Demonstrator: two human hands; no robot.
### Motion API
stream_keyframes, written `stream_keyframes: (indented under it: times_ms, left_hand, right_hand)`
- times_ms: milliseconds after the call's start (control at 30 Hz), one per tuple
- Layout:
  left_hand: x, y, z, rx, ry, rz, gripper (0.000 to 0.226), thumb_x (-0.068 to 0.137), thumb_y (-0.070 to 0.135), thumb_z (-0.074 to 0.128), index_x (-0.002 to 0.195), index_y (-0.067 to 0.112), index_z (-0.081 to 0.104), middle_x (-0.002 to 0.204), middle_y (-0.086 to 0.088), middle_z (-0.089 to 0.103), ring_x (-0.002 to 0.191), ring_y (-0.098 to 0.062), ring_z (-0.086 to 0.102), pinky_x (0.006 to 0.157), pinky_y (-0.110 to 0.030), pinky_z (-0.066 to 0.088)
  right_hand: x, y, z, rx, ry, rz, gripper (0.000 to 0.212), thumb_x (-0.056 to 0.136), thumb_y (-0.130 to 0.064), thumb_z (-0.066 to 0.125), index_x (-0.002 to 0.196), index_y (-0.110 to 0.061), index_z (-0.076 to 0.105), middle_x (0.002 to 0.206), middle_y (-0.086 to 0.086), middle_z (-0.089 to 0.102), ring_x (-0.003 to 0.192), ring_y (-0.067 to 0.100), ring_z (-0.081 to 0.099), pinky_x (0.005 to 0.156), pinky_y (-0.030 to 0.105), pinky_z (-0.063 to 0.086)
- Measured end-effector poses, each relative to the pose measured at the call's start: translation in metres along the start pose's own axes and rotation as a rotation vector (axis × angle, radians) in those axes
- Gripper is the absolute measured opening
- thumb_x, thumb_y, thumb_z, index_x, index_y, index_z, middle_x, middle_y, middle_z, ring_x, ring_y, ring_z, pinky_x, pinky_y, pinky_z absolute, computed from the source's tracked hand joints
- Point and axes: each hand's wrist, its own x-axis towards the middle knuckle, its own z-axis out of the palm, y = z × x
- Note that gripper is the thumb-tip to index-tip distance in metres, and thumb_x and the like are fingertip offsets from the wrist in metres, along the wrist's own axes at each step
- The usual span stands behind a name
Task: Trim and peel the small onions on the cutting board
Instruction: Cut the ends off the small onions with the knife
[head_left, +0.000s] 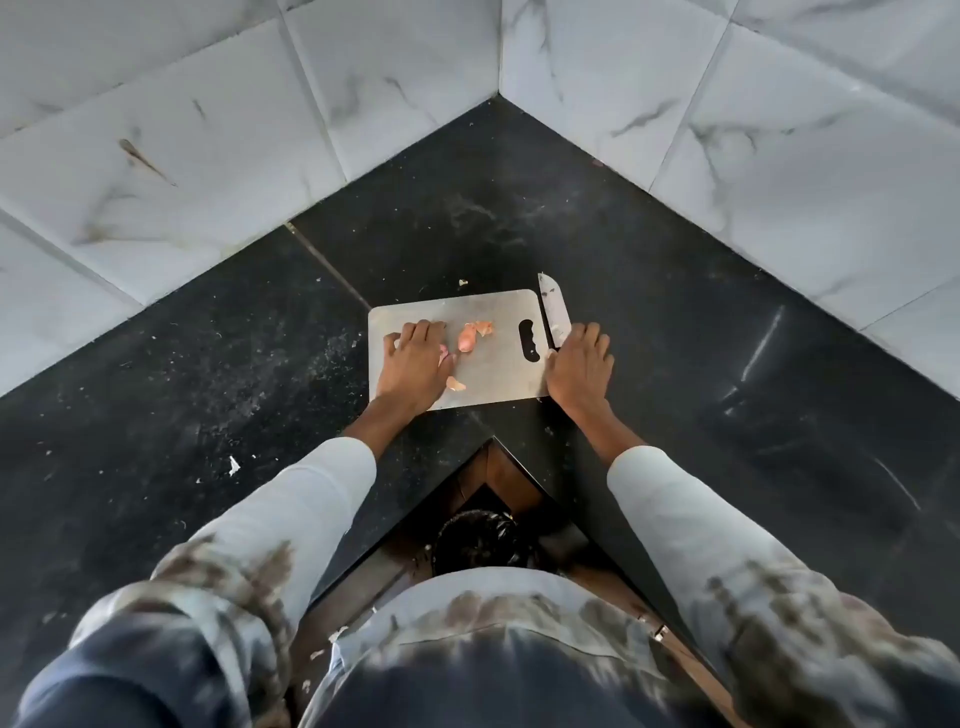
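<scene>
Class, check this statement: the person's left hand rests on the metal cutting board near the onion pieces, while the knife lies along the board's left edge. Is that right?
Not quite. The head view shows the knife lying along the right edge of the metal cutting board, at the right hand. The left hand does rest on the board near the onion pieces.

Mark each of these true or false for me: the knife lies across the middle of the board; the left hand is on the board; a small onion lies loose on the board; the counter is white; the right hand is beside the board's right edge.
1. The knife lies across the middle of the cutting board. False: it is at the board's right edge, blade pointing away from the person.
2. The left hand is on the board. True.
3. A small onion lies loose on the board. True.
4. The counter is white. False: it is black; the wall tiles are white.
5. The right hand is beside the board's right edge. True.
</scene>
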Motion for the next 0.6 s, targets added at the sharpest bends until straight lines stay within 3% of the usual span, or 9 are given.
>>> stream_keyframes:
  times_ms: [100, 300, 467, 600]
  left_hand:
    - [0.011, 0.006, 0.0, 0.026, -0.018, -0.034, 0.05, 0.107, 0.047, 0.052, 0.146, 0.016, 0.053, 0.15, -0.007, 0.056, 0.141, -0.03, 0.046, 0.12, -0.054, 0.03]
    - [0.032, 0.019, 0.009, 0.034, -0.056, -0.071, 0.057, 0.102, 0.058, 0.058, 0.142, 0.017, 0.057, 0.15, -0.007, 0.058, 0.143, -0.031, 0.046, 0.123, -0.058, 0.025]
    - [0.045, 0.025, 0.02, 0.062, -0.061, -0.082, 0.052, 0.101, 0.048, 0.063, 0.14, 0.015, 0.058, 0.145, -0.008, 0.061, 0.139, -0.03, 0.05, 0.122, -0.058, 0.027]
    - [0.052, 0.024, 0.024, -0.01, -0.028, -0.035, 0.039, 0.101, 0.035, 0.064, 0.136, 0.018, 0.062, 0.142, -0.006, 0.062, 0.138, -0.028, 0.051, 0.123, -0.056, 0.025]
  right_hand:
    - [-0.001, 0.004, -0.002, 0.076, 0.009, 0.123, 0.047, 0.101, -0.03, 0.068, 0.137, -0.006, 0.05, 0.136, 0.014, 0.051, 0.126, 0.033, 0.052, 0.101, 0.046, 0.05]
    - [0.002, 0.012, -0.006, 0.101, -0.06, 0.199, 0.053, 0.101, -0.036, 0.07, 0.139, -0.005, 0.049, 0.139, 0.016, 0.055, 0.131, 0.034, 0.052, 0.108, 0.048, 0.048]
    - [0.01, 0.016, -0.009, 0.171, -0.123, 0.196, 0.049, 0.102, -0.034, 0.07, 0.136, -0.005, 0.05, 0.137, 0.015, 0.059, 0.131, 0.035, 0.055, 0.108, 0.05, 0.048]
    - [0.008, 0.008, -0.019, 0.441, -0.123, 0.194, 0.03, 0.104, -0.016, 0.066, 0.124, -0.007, 0.046, 0.127, 0.014, 0.061, 0.114, 0.034, 0.065, 0.085, 0.04, 0.049]
